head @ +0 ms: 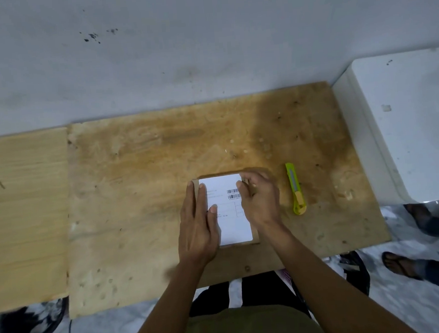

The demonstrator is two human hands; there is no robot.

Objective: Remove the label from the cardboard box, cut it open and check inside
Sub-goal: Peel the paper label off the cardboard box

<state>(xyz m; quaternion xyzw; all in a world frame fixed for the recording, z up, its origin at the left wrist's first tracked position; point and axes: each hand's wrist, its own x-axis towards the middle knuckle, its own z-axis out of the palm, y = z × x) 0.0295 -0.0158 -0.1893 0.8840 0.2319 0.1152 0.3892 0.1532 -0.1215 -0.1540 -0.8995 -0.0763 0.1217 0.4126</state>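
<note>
A flat cardboard box [256,235] lies on the worn plywood table [142,187]. A white shipping label [231,217] with barcodes covers almost all of its top. My left hand [198,219] rests flat on the box's left side, fingers extended over the label's edge. My right hand [261,199] sits over the label's far right corner, fingertips curled down at that corner; whether they pinch the label is hidden. A yellow-green utility knife [295,188] lies on the table just right of the box, untouched.
A white cabinet-like block [402,127] stands at the table's right end. A lighter wood panel [24,213] adjoins the table on the left. A grey wall runs behind. Another person's feet in sandals [402,265] stand at the lower right. A dark object [29,325] lies on the floor, lower left.
</note>
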